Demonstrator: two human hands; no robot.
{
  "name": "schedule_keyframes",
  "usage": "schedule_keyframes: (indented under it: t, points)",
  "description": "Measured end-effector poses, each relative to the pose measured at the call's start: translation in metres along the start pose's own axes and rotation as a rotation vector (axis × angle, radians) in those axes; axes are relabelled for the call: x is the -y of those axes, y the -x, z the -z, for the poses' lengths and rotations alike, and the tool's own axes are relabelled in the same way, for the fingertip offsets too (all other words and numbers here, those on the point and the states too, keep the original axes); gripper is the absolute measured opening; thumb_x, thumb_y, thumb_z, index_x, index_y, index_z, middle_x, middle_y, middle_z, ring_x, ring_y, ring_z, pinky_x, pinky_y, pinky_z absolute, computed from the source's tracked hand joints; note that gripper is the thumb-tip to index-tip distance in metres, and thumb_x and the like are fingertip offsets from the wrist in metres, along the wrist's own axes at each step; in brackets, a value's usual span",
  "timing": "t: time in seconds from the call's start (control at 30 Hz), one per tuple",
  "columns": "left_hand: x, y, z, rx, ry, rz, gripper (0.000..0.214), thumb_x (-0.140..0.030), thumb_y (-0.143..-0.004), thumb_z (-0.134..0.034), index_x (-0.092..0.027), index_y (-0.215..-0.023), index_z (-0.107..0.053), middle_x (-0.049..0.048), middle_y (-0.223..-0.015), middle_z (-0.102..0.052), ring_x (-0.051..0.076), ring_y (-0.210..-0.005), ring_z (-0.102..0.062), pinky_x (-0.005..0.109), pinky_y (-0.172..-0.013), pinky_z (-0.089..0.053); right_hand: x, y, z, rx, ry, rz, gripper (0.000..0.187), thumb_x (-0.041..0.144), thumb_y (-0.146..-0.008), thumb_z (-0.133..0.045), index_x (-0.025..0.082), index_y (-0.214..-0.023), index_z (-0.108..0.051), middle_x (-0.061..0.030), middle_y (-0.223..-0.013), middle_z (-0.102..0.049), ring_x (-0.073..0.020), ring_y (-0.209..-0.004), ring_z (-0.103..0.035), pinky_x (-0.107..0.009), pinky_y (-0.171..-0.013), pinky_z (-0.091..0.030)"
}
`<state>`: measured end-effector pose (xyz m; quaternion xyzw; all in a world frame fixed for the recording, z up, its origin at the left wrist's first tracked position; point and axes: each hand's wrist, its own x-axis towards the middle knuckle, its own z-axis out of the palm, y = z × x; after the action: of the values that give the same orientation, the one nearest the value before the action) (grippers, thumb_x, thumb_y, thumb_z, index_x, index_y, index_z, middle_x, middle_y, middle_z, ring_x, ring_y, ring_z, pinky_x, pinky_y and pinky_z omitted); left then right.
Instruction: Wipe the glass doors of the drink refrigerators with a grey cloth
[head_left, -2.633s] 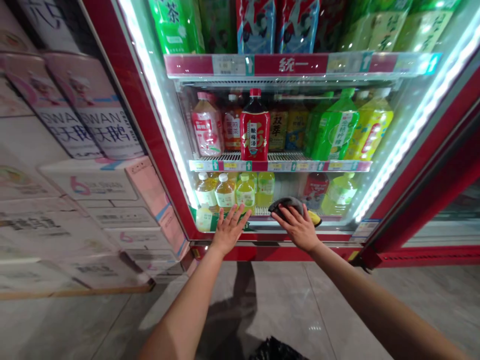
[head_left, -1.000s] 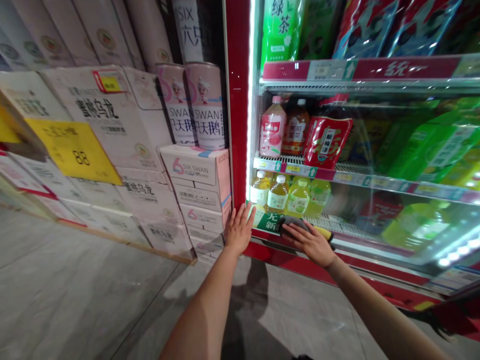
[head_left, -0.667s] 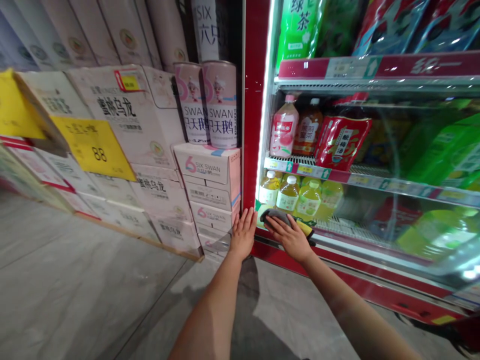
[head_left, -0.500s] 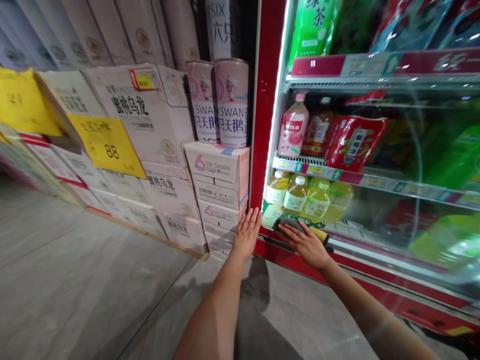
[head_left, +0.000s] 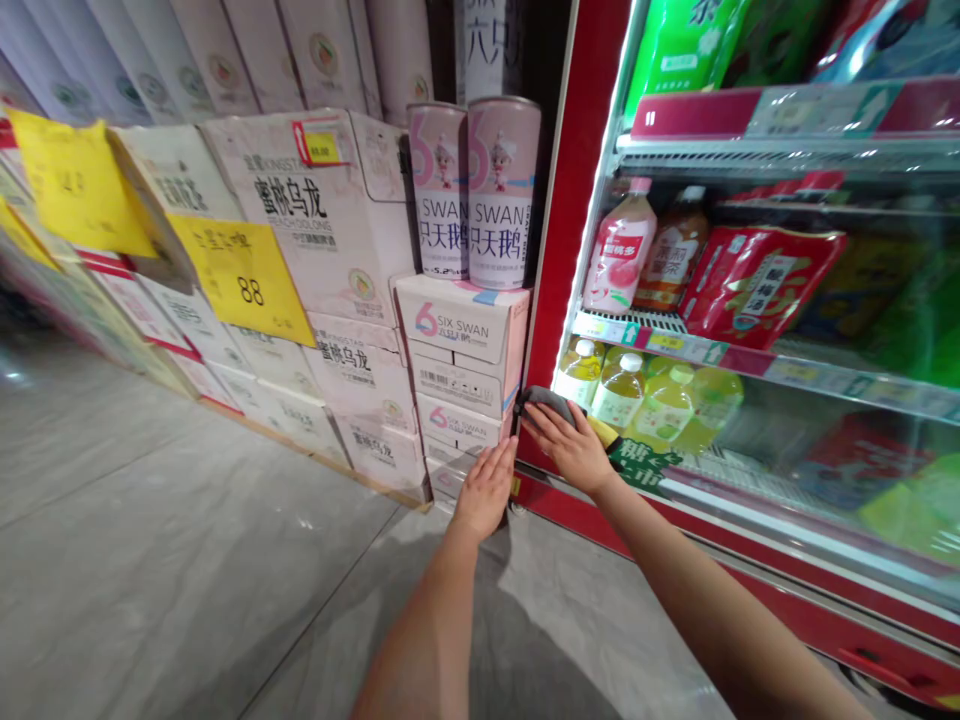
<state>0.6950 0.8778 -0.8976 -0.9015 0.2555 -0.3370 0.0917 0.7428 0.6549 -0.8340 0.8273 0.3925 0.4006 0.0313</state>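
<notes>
My right hand [head_left: 566, 445] presses a grey and yellow cloth [head_left: 553, 404] against the lower left corner of a red-framed drinks fridge [head_left: 551, 300], fingers laid over the cloth. A yellow part [head_left: 602, 432] of it sticks out past the hand. Just left of it, lower down, my left hand [head_left: 484, 490] is stretched out with its fingers together. It is at the lower edge between the fridge frame and the stacked white SIX SWAN cartons [head_left: 457, 335]; whether it touches either I cannot tell. Behind the glass, beside the cloth, stand bottles of yellow-green drink [head_left: 619, 392].
Two tall pink-white cans [head_left: 504, 195] stand on the cartons. Further left runs a row of white beer cartons [head_left: 315, 230] with yellow price signs [head_left: 240, 280]. Grey tiled floor [head_left: 187, 560] lies below. Fridge shelves hold a pink bottle [head_left: 619, 245] and red packs [head_left: 761, 285].
My right hand has slid the cloth left and slightly up to the fridge's frame. My left hand has moved down a little. The camera view has shifted, uncovering green lettering on the glass.
</notes>
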Motion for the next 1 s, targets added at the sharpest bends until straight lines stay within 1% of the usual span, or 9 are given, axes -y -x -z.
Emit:
schedule_keyframes:
  t: [0.07,0.17,0.3,0.4,0.53,0.67,0.8,0.87,1.0]
  points:
    - [0.005,0.007,0.003,0.026,0.017,-0.033,0.056,-0.009,-0.094,-0.043,-0.012,-0.149,-0.050,0.0075,-0.163,-0.038,0.017,-0.156,-0.026,0.037,-0.129,-0.025,0.011,0.015,-0.017,0.048,-0.031,0.043,0.052,0.018,-0.098,-0.050,0.021,-0.150,-0.050,-0.0071,-0.162,-0.040,-0.0223,-0.148,-0.039,-0.050,-0.130,-0.012]
    - [0.006,0.009,0.006,0.064,0.035,-0.042,0.059,-0.009,-0.094,-0.041,-0.012,-0.153,-0.044,0.0082,-0.164,-0.037,0.017,-0.156,-0.025,0.039,-0.129,-0.025,0.029,0.035,-0.042,0.085,-0.045,0.093,0.050,0.015,-0.096,-0.051,0.020,-0.145,-0.055,-0.0074,-0.161,-0.043,-0.0211,-0.146,-0.042,-0.049,-0.129,-0.016]
    - [0.001,0.006,0.006,0.095,0.027,-0.013,0.065,-0.010,-0.094,-0.040,-0.010,-0.158,-0.034,0.0095,-0.165,-0.036,0.017,-0.156,-0.024,0.038,-0.129,-0.024,0.037,0.057,-0.059,0.053,-0.029,0.139,0.040,0.015,-0.098,-0.047,0.018,-0.134,-0.065,-0.0057,-0.153,-0.054,-0.0185,-0.141,-0.048,-0.045,-0.131,-0.011]
    - [0.000,0.007,0.006,0.111,0.029,-0.002,0.068,-0.012,-0.094,-0.041,-0.011,-0.161,-0.027,0.0088,-0.166,-0.034,0.017,-0.157,-0.022,0.037,-0.129,-0.024,0.027,0.082,-0.048,0.059,-0.031,0.150,0.041,0.018,-0.102,-0.042,0.018,-0.138,-0.062,-0.0029,-0.154,-0.053,-0.0161,-0.139,-0.050,-0.041,-0.132,-0.003]
    - [0.006,0.008,0.006,0.116,0.022,-0.048,0.074,-0.012,-0.093,-0.043,-0.016,-0.163,-0.019,0.0056,-0.167,-0.033,0.015,-0.157,-0.021,0.038,-0.129,-0.023,0.019,0.114,-0.030,0.075,-0.039,0.060,0.043,0.020,-0.105,-0.039,0.021,-0.144,-0.057,-0.0027,-0.154,-0.052,-0.0153,-0.136,-0.053,-0.041,-0.131,0.002]
    - [0.008,0.006,0.009,0.101,0.004,-0.066,0.069,-0.013,-0.095,-0.041,-0.015,-0.162,-0.025,0.0052,-0.166,-0.034,0.016,-0.157,-0.022,0.039,-0.129,-0.024,0.033,0.101,-0.035,0.085,-0.034,0.008,0.041,0.018,-0.102,-0.044,0.020,-0.140,-0.060,-0.0042,-0.156,-0.050,-0.0170,-0.137,-0.053,-0.042,-0.131,-0.008]
    - [0.003,0.001,0.009,0.079,0.036,-0.056,0.067,-0.011,-0.095,-0.041,-0.013,-0.161,-0.029,0.0070,-0.165,-0.036,0.018,-0.156,-0.025,0.037,-0.128,-0.026,0.033,0.082,-0.041,0.091,-0.043,0.064,0.040,0.016,-0.100,-0.047,0.019,-0.137,-0.063,-0.0050,-0.155,-0.051,-0.0180,-0.139,-0.051,-0.045,-0.129,-0.019]
    - [0.000,-0.004,0.008,0.071,0.058,-0.075,0.069,-0.011,-0.094,-0.043,-0.013,-0.161,-0.026,0.0078,-0.165,-0.037,0.019,-0.156,-0.025,0.037,-0.128,-0.026,0.020,0.096,-0.035,0.092,-0.049,0.112,0.041,0.017,-0.101,-0.046,0.020,-0.140,-0.061,-0.0043,-0.155,-0.052,-0.0167,-0.140,-0.049,-0.043,-0.128,-0.021]
    - [-0.009,-0.019,0.005,0.074,0.103,-0.124,0.083,-0.006,-0.088,-0.046,-0.014,-0.164,-0.013,0.0093,-0.166,-0.034,0.019,-0.157,-0.022,0.038,-0.129,-0.023,-0.011,0.149,-0.004,0.119,-0.044,0.126,0.048,0.020,-0.103,-0.044,0.022,-0.151,-0.049,-0.0036,-0.155,-0.051,-0.0153,-0.139,-0.050,-0.040,-0.126,-0.025]
